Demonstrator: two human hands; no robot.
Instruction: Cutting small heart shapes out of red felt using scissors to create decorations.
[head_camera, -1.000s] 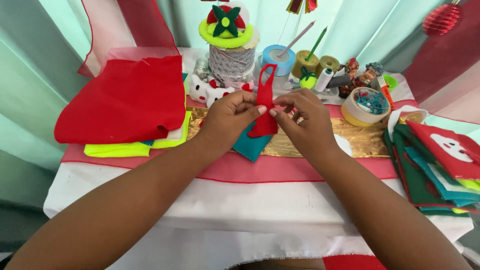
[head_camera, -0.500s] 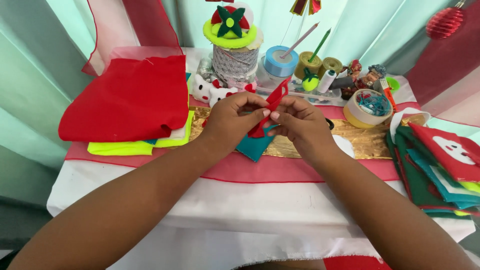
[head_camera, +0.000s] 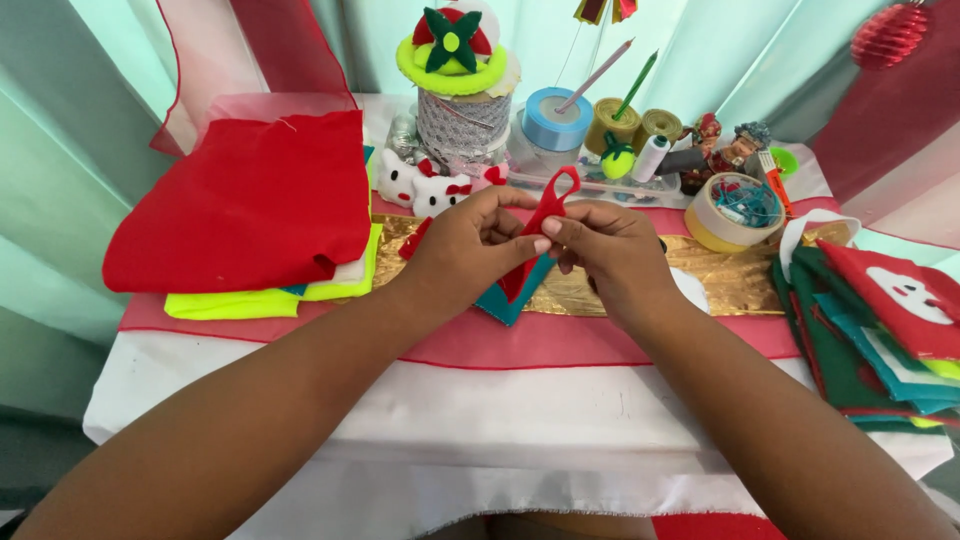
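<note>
A thin red felt strip (head_camera: 553, 196), bent into a small loop at its top, is pinched between both my hands above the table's middle. My left hand (head_camera: 468, 248) grips it from the left, thumb and fingers closed on it. My right hand (head_camera: 612, 252) pinches the same strip from the right, fingertips meeting the left ones. Below the hands lies a teal felt piece (head_camera: 512, 298) with red felt over it, resting on a gold strip of cloth (head_camera: 730, 280).
A folded red cloth (head_camera: 245, 200) on yellow-green felt lies at the left. Stacked red, green and blue felt pieces (head_camera: 880, 320) sit at the right. At the back stand a lace spool with a felt flower (head_camera: 455, 80), ribbon rolls, small figures and a tape roll with clips (head_camera: 738, 212).
The red strip has been tilted and bent over; its loop now leans right and sits lower. Both hands have stayed together at the table's middle.
</note>
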